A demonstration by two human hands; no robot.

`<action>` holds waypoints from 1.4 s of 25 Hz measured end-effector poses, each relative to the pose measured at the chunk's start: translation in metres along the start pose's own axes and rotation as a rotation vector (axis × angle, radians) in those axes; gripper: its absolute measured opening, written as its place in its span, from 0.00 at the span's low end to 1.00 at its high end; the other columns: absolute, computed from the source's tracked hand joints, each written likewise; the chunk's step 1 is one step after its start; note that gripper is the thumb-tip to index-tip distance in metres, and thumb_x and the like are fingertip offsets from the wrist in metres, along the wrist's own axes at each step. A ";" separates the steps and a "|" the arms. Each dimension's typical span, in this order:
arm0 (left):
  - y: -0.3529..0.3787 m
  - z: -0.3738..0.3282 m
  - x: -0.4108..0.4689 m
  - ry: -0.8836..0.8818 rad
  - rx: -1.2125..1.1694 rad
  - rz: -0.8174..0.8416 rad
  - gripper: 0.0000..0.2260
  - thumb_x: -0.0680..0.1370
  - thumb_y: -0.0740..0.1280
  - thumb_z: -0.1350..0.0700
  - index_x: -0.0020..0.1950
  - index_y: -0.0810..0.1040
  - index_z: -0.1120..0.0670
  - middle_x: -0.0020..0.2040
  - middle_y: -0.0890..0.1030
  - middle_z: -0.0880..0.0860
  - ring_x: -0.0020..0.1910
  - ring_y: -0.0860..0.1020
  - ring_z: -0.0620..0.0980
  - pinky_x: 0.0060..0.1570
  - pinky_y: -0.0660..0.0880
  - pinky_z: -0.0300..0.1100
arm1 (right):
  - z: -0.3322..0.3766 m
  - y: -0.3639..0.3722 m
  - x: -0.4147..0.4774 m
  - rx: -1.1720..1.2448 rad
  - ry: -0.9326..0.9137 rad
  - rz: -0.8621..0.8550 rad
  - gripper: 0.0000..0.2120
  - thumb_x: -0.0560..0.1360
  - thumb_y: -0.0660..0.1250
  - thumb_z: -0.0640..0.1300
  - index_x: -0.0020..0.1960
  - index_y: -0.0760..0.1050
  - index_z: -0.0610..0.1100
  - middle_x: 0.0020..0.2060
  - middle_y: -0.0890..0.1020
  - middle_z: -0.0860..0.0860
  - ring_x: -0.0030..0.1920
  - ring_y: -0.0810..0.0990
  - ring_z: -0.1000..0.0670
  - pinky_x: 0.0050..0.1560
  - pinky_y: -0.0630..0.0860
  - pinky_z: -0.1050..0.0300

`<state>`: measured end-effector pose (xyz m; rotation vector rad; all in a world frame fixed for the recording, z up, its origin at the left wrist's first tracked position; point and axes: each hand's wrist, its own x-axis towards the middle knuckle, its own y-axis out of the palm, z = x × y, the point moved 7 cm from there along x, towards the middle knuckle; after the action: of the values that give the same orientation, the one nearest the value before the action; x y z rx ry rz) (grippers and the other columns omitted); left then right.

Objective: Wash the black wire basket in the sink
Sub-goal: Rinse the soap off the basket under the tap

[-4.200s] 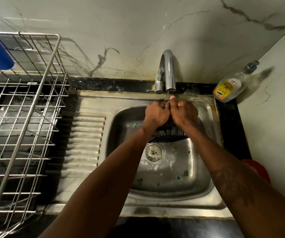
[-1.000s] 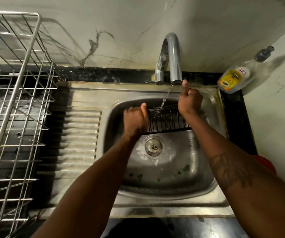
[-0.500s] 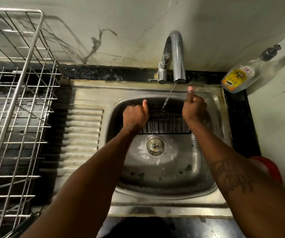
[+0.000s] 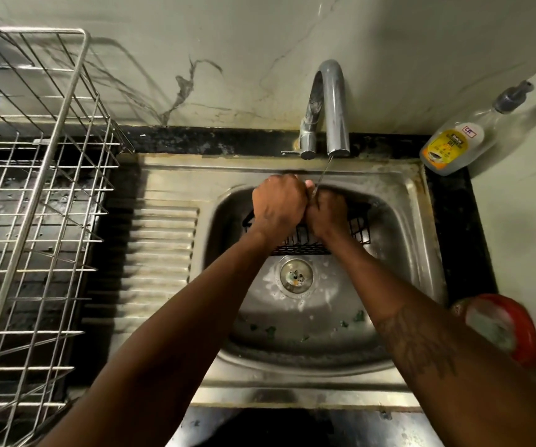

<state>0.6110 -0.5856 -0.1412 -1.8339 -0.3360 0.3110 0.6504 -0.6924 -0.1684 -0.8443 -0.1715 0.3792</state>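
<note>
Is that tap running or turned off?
Running: a thin stream of water falls from the curved chrome tap to the left hand and right hand on the black wire basket.

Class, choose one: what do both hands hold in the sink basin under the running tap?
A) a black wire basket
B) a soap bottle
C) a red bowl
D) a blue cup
A: the left hand and right hand grip the black wire basket beneath the tap.

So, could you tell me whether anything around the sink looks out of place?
Only minor things: green scraps lie on the sink floor near its front, and foam rings the drain. The black wire basket, gripped by the left hand and right hand, looks undamaged.
</note>
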 end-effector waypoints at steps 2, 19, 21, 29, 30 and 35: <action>-0.011 -0.015 -0.001 0.132 -0.064 -0.048 0.22 0.85 0.54 0.47 0.31 0.65 0.51 0.28 0.67 0.46 0.25 0.65 0.44 0.29 0.64 0.40 | -0.016 -0.005 0.005 0.161 0.218 -0.032 0.26 0.85 0.59 0.53 0.43 0.83 0.35 0.33 0.80 0.48 0.30 0.73 0.54 0.28 0.63 0.74; -0.024 -0.017 0.015 -0.029 -0.031 -0.070 0.21 0.85 0.52 0.46 0.44 0.78 0.53 0.39 0.79 0.54 0.38 0.79 0.55 0.37 0.72 0.45 | -0.009 -0.041 0.019 0.178 0.248 -0.014 0.26 0.84 0.53 0.61 0.54 0.83 0.44 0.52 0.84 0.41 0.54 0.81 0.41 0.54 0.74 0.54; -0.022 -0.028 0.009 0.052 -0.005 -0.041 0.21 0.85 0.52 0.46 0.44 0.80 0.53 0.38 0.77 0.54 0.37 0.77 0.54 0.37 0.70 0.45 | -0.005 -0.043 0.016 0.052 0.238 -0.107 0.30 0.85 0.51 0.59 0.52 0.83 0.38 0.51 0.83 0.35 0.52 0.81 0.37 0.47 0.72 0.53; 0.000 -0.045 -0.047 0.363 0.128 -0.070 0.13 0.79 0.59 0.48 0.58 0.77 0.50 0.52 0.82 0.51 0.49 0.79 0.51 0.50 0.73 0.47 | -0.026 -0.043 0.012 0.195 0.527 -0.167 0.37 0.81 0.49 0.68 0.43 0.79 0.38 0.49 0.83 0.37 0.51 0.81 0.38 0.56 0.77 0.44; -0.005 -0.045 -0.045 0.330 0.105 -0.032 0.11 0.79 0.59 0.46 0.53 0.78 0.49 0.46 0.82 0.50 0.44 0.80 0.51 0.44 0.73 0.46 | -0.026 -0.044 0.011 0.211 0.535 -0.167 0.35 0.81 0.50 0.68 0.40 0.77 0.40 0.48 0.82 0.38 0.50 0.80 0.40 0.57 0.77 0.45; -0.014 -0.053 0.002 0.201 0.021 0.371 0.15 0.82 0.55 0.46 0.40 0.71 0.52 0.44 0.80 0.53 0.44 0.79 0.52 0.42 0.71 0.44 | -0.029 -0.045 0.004 0.439 0.523 -0.261 0.34 0.79 0.55 0.70 0.28 0.71 0.46 0.36 0.82 0.42 0.41 0.81 0.41 0.48 0.80 0.43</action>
<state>0.6322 -0.6282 -0.1129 -1.8837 0.1498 0.3791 0.6744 -0.7385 -0.1536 -0.4545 0.2790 -0.0597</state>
